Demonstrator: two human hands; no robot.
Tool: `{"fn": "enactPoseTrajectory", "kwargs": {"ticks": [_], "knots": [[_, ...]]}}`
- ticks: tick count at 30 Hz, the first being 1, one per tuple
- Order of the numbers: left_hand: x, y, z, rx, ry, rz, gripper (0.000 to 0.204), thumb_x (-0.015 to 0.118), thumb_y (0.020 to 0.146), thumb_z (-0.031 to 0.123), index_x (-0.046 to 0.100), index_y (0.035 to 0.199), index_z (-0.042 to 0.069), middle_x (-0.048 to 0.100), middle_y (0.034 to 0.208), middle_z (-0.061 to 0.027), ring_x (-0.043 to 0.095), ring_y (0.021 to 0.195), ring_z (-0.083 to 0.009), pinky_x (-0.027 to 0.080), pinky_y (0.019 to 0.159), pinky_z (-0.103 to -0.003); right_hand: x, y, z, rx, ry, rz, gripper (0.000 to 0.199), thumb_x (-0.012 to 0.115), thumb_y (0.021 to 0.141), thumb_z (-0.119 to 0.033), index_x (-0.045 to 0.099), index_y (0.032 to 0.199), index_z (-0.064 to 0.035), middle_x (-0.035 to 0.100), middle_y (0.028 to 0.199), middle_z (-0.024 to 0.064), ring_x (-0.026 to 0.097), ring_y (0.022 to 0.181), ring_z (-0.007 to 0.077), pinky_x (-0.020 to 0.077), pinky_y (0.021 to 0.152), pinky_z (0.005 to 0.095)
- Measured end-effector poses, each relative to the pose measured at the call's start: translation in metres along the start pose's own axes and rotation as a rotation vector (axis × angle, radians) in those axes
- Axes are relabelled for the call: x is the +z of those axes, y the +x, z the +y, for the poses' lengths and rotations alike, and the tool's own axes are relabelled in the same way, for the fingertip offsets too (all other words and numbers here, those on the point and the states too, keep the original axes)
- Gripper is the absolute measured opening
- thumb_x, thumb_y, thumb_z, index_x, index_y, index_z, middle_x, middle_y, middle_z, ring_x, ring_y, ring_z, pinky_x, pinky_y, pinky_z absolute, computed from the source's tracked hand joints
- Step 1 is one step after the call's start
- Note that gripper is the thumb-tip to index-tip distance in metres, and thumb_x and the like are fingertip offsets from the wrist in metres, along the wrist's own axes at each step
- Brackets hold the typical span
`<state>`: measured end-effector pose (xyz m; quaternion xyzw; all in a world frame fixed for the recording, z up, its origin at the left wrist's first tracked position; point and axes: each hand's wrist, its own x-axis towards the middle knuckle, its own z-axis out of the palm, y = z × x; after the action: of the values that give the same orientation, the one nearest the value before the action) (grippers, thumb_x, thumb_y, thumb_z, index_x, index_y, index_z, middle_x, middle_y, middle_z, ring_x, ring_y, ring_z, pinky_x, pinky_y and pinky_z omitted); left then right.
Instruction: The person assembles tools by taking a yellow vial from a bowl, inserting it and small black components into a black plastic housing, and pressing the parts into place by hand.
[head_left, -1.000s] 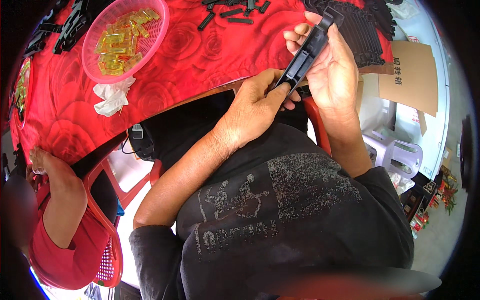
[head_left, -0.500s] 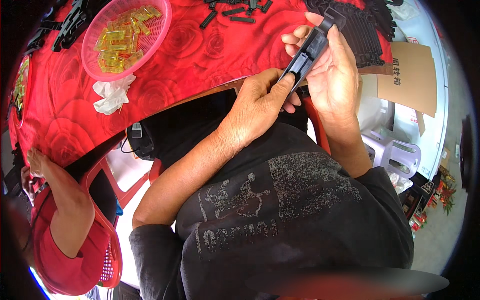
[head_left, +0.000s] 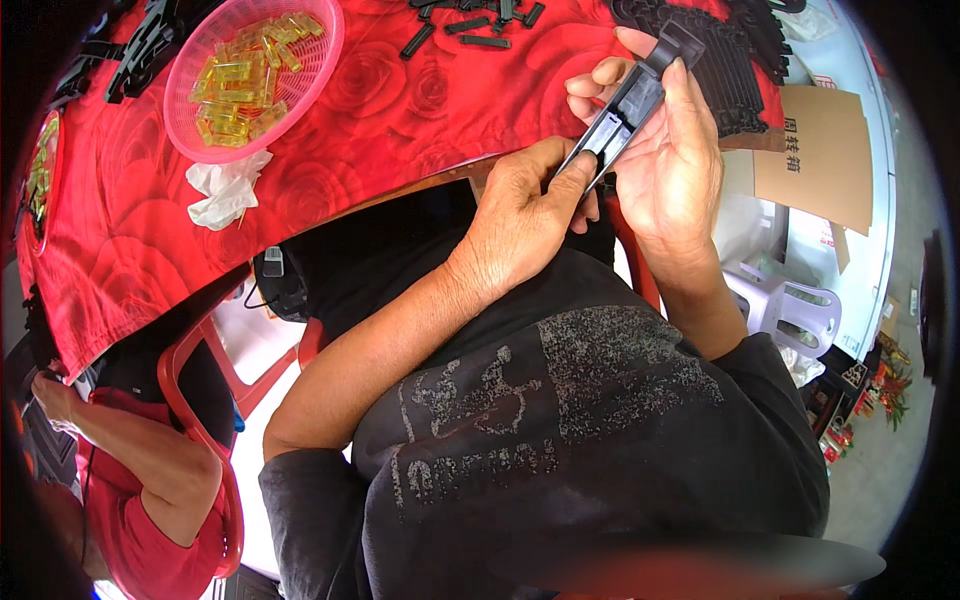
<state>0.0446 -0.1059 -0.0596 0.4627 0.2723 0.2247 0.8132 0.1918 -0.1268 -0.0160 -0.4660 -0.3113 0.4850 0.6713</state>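
A long, narrow black plastic housing (head_left: 637,98) with a hollow tray-like inside and a squared loop at its far end is held aslant between my two hands. My left hand (head_left: 520,210) grips its near end, the thumb pressing down into the hollow on a lighter grey strip. Behind the far half, my right hand (head_left: 672,160) supports the housing with the thumb along its edge and the fingers on the other side. What lies under my left thumb is hidden. Both hands are just above the table's near edge.
A pink basket (head_left: 171,125) of clear yellow pieces stands at the left on the red rose-patterned cloth (head_left: 370,85), a crumpled tissue (head_left: 228,188) beside it. Small black parts (head_left: 484,42) and stacked black pieces (head_left: 738,95) lie farther back. A co-worker's arm (head_left: 150,450) is at lower left.
The housing and my right hand have shifted slightly to the right, my left thumb still in the hollow. At left, the co-worker's arm has drawn back lower, away from the tablecloth.
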Motion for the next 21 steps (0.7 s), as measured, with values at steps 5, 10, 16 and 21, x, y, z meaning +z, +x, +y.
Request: {"fn": "enactPoseTrajectory", "kwargs": {"ticks": [5, 10, 16, 21], "knots": [[0.002, 0.001, 0.004, 0.000, 0.002, 0.016, 0.028, 0.048, 0.106, 0.021, 0.060, 0.097, -0.002, 0.062, 0.076, -0.0048, 0.057, 0.066, -0.0109, 0.048, 0.063, -0.026, 0.000, -0.001, 0.003, -0.021, 0.006, 0.013, 0.048, 0.030, 0.109, -0.031, 0.048, 0.134, 0.0047, 0.063, 0.106, 0.0151, 0.067, 0.102, 0.0298, 0.0533, 0.094, 0.0437], [0.002, 0.006, 0.004, 0.016, 0.035, 0.060, 0.033, 0.052, 0.103, 0.024, 0.061, 0.087, -0.003, 0.061, 0.065, -0.0051, 0.057, 0.056, -0.0104, 0.046, 0.051, -0.026, 0.007, -0.008, 0.010, 0.064, 0.002, 0.029, 0.049, 0.029, 0.109, -0.032, 0.048, 0.135, 0.0046, 0.063, 0.106, 0.0155, 0.067, 0.102, 0.0304, 0.0518, 0.097, 0.0446], [0.002, 0.005, 0.005, 0.004, 0.018, 0.010, 0.033, 0.046, 0.107, 0.023, 0.059, 0.088, -0.001, 0.060, 0.068, -0.0036, 0.054, 0.058, -0.0099, 0.044, 0.055, -0.025, 0.009, -0.010, 0.006, 0.085, -0.014, 0.038, 0.049, 0.029, 0.109, -0.033, 0.048, 0.135, 0.0047, 0.063, 0.107, 0.0160, 0.066, 0.107, 0.0332, 0.0504, 0.100, 0.0461], [0.004, 0.003, 0.006, 0.005, 0.009, 0.033, 0.035, 0.046, 0.107, 0.027, 0.058, 0.089, 0.000, 0.059, 0.067, -0.0034, 0.052, 0.057, -0.0099, 0.043, 0.054, -0.026, 0.011, -0.008, 0.005, 0.085, -0.013, 0.012, 0.049, 0.031, 0.109, -0.032, 0.048, 0.135, 0.0053, 0.063, 0.106, 0.0166, 0.066, 0.109, 0.0345, 0.0500, 0.101, 0.0467]]}}
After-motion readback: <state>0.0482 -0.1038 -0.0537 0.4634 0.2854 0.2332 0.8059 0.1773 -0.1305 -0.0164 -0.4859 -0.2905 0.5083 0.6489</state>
